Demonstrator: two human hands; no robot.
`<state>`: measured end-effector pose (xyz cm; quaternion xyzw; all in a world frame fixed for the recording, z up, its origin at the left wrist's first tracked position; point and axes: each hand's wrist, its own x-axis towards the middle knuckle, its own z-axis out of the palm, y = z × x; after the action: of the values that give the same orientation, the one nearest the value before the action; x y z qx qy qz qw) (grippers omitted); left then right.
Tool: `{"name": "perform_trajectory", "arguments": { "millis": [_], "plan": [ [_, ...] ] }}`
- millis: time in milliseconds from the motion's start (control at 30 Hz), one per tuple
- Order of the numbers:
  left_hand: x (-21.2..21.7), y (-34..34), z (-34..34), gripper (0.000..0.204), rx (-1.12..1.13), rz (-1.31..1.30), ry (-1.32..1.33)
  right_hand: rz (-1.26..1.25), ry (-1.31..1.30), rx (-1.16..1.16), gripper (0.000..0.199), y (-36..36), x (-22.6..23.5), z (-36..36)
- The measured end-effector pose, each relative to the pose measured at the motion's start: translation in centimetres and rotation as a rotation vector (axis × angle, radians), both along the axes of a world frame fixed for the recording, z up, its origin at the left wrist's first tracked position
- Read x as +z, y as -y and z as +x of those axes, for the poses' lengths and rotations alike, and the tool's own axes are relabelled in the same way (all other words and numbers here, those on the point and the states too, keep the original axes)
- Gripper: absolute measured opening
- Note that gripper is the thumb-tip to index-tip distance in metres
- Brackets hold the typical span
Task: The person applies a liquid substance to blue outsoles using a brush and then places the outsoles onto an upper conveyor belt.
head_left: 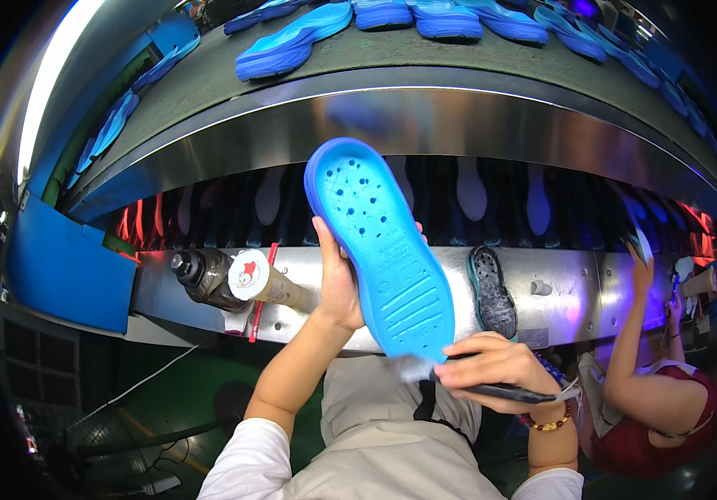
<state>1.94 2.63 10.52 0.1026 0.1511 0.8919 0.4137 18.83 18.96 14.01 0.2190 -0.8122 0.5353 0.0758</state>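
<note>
A bright blue shoe sole (383,242) stands tilted in front of me, its inner face with round holes and ridges toward me. My left hand (340,287) is closed around its side, the thumb on the near edge and fingertips showing at the far edge. At its lower end, my right hand (500,371) grips a dark-handled brush (415,368). The pale brush tip is smeared by motion and lies at the sole's bottom rim; whether it touches is hard to tell. Beaded bracelets circle my right wrist.
On the metal ledge (450,283) stand a dark bottle (208,279), a lidded cup (273,283), a red strip (262,296) and a dark sole (490,292). Above runs a belt (200,92) with several blue soles (279,54). Another person (659,400) works at right.
</note>
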Motion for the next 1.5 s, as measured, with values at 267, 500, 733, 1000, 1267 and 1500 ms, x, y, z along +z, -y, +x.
{"name": "perform_trajectory", "arguments": {
  "millis": [267,500,733,1000,1267,1500],
  "plan": [
    [2.6,-0.5,4.2,0.078,0.139,-0.165,-0.253,-1.031,0.162,-0.252,0.021,1.1,-2.1,-0.5],
    [0.9,0.1,3.6,0.057,0.021,0.05,-0.033,-0.555,0.065,-0.316,0.023,2.2,-1.0,0.4],
    [1.4,-0.6,2.5,0.05,-0.032,0.129,0.01,-0.315,-0.092,-0.189,0.022,0.8,1.4,-0.7],
    [2.0,-0.2,0.8,0.057,-0.145,-0.003,0.007,-0.034,-0.093,-0.174,0.022,0.9,1.9,-1.0],
    [3.7,0.1,0.8,0.051,-0.491,-0.352,-0.079,0.042,-0.042,-0.108,0.022,-0.3,2.8,-0.4],
    [4.5,0.8,1.1,0.059,-0.753,-0.694,-0.182,0.173,0.193,0.058,0.025,-2.1,3.7,0.1]
  ]
}}
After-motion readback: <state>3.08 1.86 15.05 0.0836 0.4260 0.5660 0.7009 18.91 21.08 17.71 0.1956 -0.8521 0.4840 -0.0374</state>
